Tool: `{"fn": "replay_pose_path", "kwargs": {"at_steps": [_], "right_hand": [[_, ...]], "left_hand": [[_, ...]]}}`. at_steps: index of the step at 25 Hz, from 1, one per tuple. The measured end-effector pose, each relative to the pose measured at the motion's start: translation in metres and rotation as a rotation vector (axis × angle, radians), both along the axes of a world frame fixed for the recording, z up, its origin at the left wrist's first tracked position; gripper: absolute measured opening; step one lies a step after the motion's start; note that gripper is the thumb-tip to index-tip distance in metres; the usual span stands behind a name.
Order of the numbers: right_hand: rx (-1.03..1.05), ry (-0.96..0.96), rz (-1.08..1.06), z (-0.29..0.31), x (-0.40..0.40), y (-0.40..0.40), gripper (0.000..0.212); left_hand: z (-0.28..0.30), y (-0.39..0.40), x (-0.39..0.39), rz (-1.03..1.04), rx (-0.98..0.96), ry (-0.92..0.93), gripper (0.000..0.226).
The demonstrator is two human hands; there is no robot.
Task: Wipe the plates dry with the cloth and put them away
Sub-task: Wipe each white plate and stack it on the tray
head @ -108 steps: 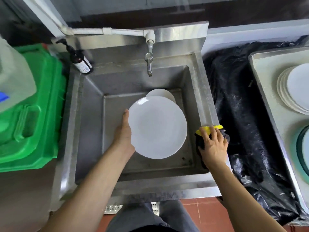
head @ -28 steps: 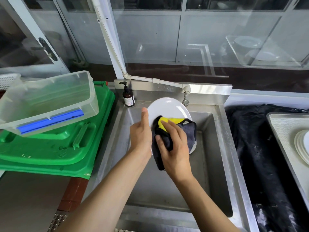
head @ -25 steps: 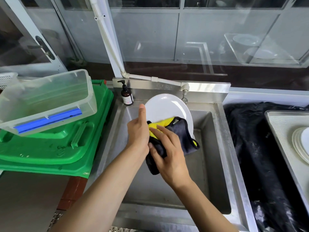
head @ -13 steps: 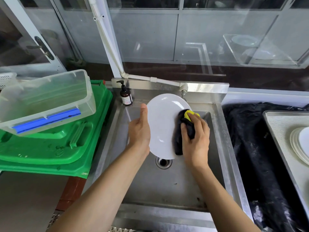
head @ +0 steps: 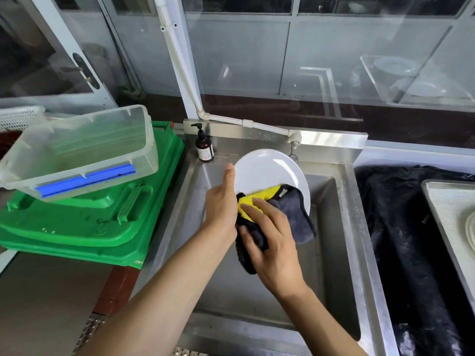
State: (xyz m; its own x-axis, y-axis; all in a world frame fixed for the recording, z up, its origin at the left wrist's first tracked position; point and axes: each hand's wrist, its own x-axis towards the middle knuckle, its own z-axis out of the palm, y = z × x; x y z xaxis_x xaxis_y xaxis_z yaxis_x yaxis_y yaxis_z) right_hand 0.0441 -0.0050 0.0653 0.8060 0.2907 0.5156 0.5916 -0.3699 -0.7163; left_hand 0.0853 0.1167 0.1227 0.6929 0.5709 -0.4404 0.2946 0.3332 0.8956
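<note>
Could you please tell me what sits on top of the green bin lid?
A clear plastic tub with a blue strip rests tilted on the green bin lid. The lid beneath it is hidden.
</note>
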Motion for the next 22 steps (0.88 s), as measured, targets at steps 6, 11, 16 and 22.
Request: {"fn": "replay_pose_path", "kwargs": {"at_steps": [6,11,16,22], "right_hand": [[0.005,0.108,-0.083,0.03,0.052,0.02,0.039],[-0.036,0.08,0.014,-0.003,-0.007,0.001,0.036],[-0.011,0.138,-0.134,0.025,0.039,0.019,0.035],[-0.046,0.071,-0.064,0.013,-0.002,0.018,0.037]], "left_hand": [[-0.01,-0.013,-0.005,0.046,-0.053,0.071,0.052],[-0.002,0.001,-0.002,0.054,0.044,-0.024,0.046],[-0.009,-0.007,-0.009,0.059,0.015,0.046,0.054],[0.003,0.007,0.003,0.033,-0.02,-0.049,0.05]]}}
